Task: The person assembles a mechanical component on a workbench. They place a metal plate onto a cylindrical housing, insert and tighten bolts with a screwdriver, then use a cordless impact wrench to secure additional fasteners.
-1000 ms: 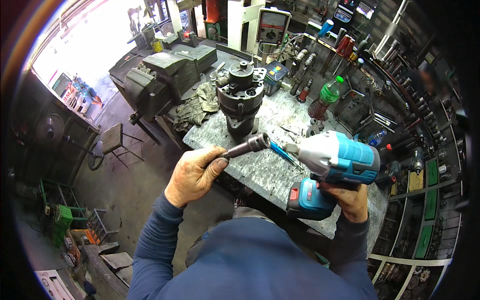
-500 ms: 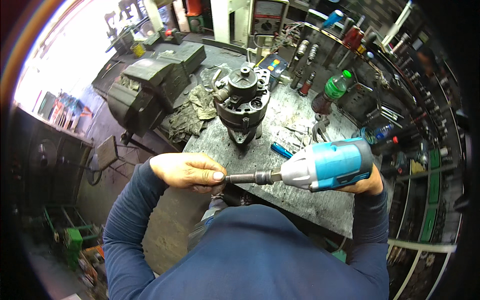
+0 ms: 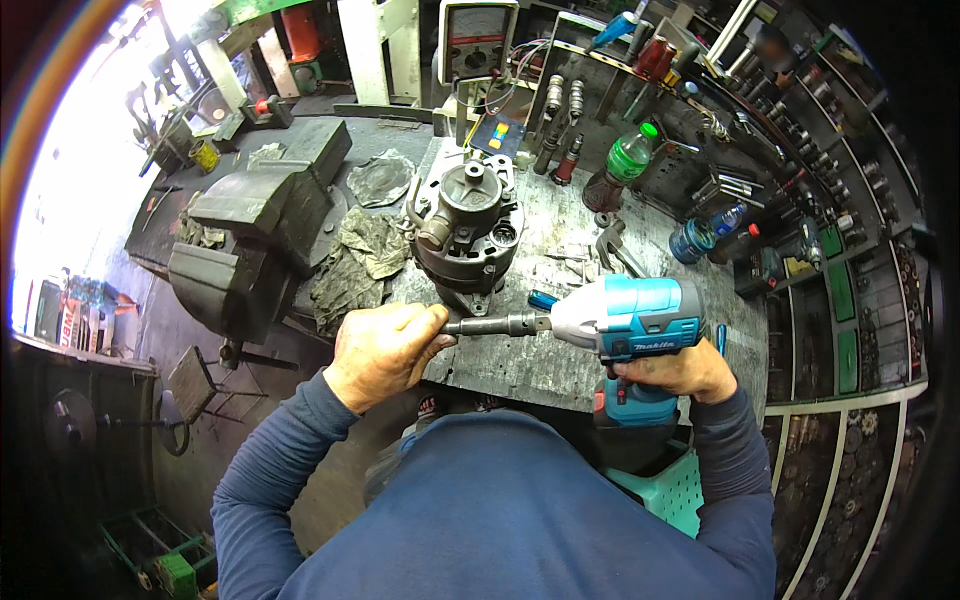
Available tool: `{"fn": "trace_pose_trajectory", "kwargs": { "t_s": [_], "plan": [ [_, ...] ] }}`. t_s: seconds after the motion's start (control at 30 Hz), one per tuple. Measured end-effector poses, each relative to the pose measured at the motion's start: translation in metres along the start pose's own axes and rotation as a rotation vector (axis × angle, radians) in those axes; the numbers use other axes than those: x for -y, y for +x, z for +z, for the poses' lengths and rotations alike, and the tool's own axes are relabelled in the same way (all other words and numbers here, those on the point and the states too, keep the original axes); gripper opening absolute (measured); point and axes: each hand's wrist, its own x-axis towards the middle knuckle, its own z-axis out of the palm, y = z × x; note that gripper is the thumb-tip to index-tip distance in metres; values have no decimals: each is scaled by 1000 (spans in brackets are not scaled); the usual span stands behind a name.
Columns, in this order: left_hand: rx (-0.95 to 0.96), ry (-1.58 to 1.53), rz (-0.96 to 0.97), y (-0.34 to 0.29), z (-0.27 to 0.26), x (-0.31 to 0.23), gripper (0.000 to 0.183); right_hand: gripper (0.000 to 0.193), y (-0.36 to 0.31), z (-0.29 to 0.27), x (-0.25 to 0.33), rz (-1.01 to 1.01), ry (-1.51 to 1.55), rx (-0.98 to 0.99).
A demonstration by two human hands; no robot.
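Note:
My right hand is wrapped round the grip of a blue-and-silver cordless impact wrench, which lies sideways with its nose pointing left. A long dark socket sits on its nose. At the far end of that socket, my left hand is closed with its fingertips on the tip; any small part between them is hidden. Just beyond, an alternator stands upright on the metal-topped bench, apart from both hands. Part of a blue-handled tool shows behind the wrench's nose.
On the left is a large bench vise with a crumpled rag beside it. A green-capped bottle, upright sockets and a meter stand at the back. Tool racks line the right. A green basket sits below the bench.
The impact wrench has rolled so that its grip and battery now show. My left hand has turned and closed more at the socket's tip. The whole view has shifted.

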Motion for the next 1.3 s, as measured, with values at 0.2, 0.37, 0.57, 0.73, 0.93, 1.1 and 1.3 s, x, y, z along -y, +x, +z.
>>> {"fn": "trace_pose_trajectory", "kwargs": {
  "t_s": [0.2,0.37,0.57,0.73,0.93,1.1,1.3],
  "plan": [
    [551,-795,-212,3,-11,25,34,43,-6,17,-4,-282,-128,-40],
    [255,-291,-69,7,-9,15,22,46,-12,31,-1,-229,-78,-134],
    [392,-106,34,12,-7,35,22,33,-18,53,-14,83,37,-32],
    [766,-873,-226,14,8,40,40,31,-38,60,-21,-47,113,-179],
    [964,-1002,-115,38,20,22,37,33,-77,41,-20,-20,232,-106],
    [333,-330,62,56,53,-44,19,28,-104,5,-51,1,151,-89],
    [153,-398,-144,92,137,-127,10,36,-182,-70,-117,-199,160,-545]
  ]
}}
